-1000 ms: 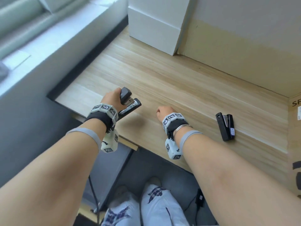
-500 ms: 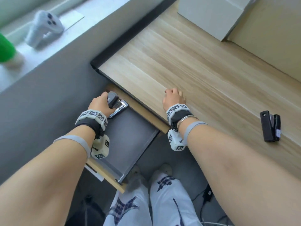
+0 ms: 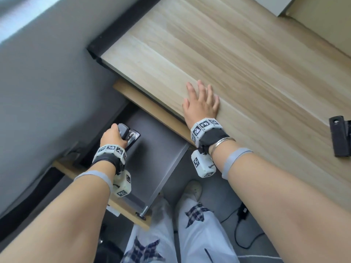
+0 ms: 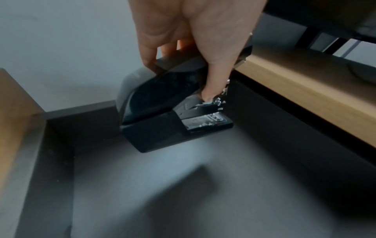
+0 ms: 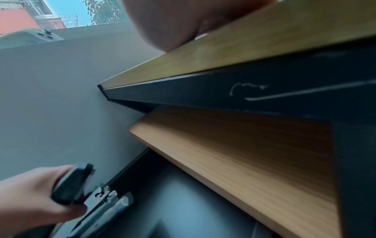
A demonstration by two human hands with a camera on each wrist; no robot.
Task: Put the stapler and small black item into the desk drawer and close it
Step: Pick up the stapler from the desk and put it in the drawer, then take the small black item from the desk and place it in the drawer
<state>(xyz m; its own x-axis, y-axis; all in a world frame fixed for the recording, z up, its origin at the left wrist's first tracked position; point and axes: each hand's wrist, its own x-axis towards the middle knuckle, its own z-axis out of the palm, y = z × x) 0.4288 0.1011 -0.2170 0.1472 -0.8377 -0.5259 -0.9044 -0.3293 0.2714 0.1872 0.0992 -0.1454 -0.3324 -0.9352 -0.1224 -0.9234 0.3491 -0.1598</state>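
Note:
My left hand (image 3: 114,135) grips a black stapler (image 3: 129,136) with metal parts, low inside the open grey drawer (image 3: 161,154) near its back left corner. In the left wrist view the stapler (image 4: 168,116) hangs just above or on the drawer floor (image 4: 183,185), thumb and fingers curled round its top. My right hand (image 3: 201,103) lies flat with spread fingers on the wooden desk top (image 3: 237,63) near its front edge. The small black item (image 3: 341,135) lies on the desk at the far right, apart from both hands.
A grey wall (image 3: 47,82) borders the drawer's left side. The drawer's wooden front (image 3: 129,211) juts toward my legs (image 3: 190,234). A cable (image 3: 241,224) lies on the floor under the desk. A game controller (image 5: 34,37) rests on the window sill.
My left hand has carried the stapler off the desk and down into the open drawer. My right hand has uncurled and now lies flat on the desk edge. The view tilted downward.

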